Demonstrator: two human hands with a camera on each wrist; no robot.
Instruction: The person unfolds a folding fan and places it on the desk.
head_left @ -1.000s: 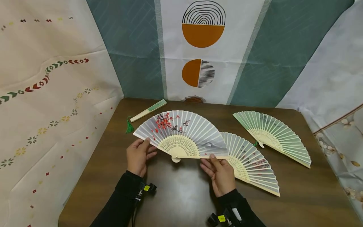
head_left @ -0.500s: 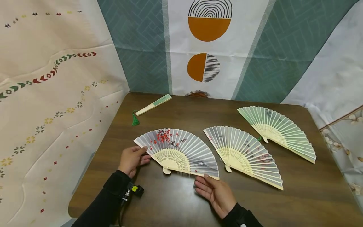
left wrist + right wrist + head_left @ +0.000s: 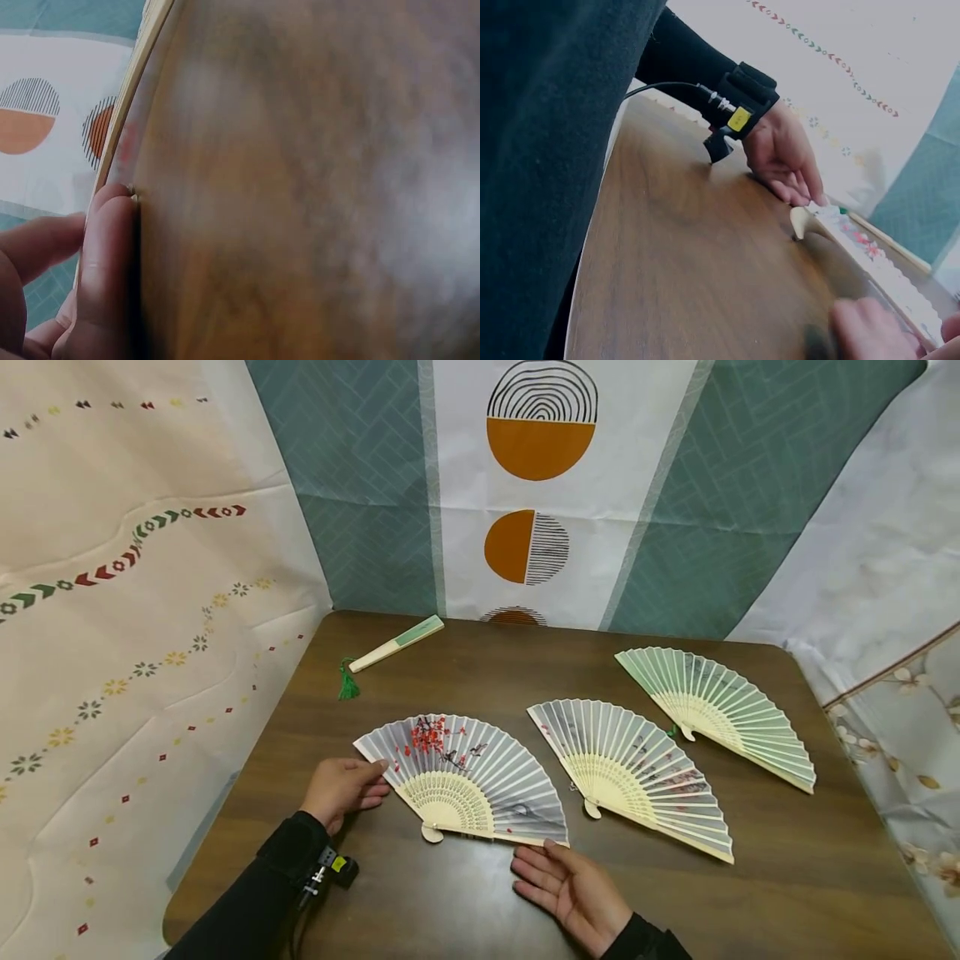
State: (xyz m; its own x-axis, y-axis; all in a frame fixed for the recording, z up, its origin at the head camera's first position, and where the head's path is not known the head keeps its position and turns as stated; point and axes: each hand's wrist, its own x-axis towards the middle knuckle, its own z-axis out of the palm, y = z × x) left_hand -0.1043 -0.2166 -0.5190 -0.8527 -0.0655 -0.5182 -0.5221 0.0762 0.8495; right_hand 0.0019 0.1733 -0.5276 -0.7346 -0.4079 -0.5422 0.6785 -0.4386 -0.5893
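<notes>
An open folding fan [image 3: 517, 777], pale grey-white with red blossoms and a pierced cream base, is spread low over the table. My left hand [image 3: 345, 789] pinches its left guard stick between thumb and fingers. At the fan's lower right corner, my right hand [image 3: 573, 893] holds the other guard stick, thumb on top and fingers beneath, palm turned up. In the left wrist view the fan's edge stick [image 3: 124, 139] runs up from between the left fingers [image 3: 109, 255]. From the right wrist, the fan [image 3: 855, 244] appears nearly edge-on, with blurred right fingers [image 3: 866, 330] beside it.
To the right lies a second grey-white fan [image 3: 622, 777], spread open. Beyond it is an open green fan [image 3: 720, 702]. A closed fan [image 3: 397, 643] with a green tassel [image 3: 348, 685] lies at the back left of the brown table [image 3: 480, 668]. Patterned cloths [image 3: 360, 485] hang around.
Both hands have lowered the blossom fan toward the person and slightly left, uncovering the second grey-white fan that it overlapped earlier. The other fans stay put; the head view has shifted slightly.
</notes>
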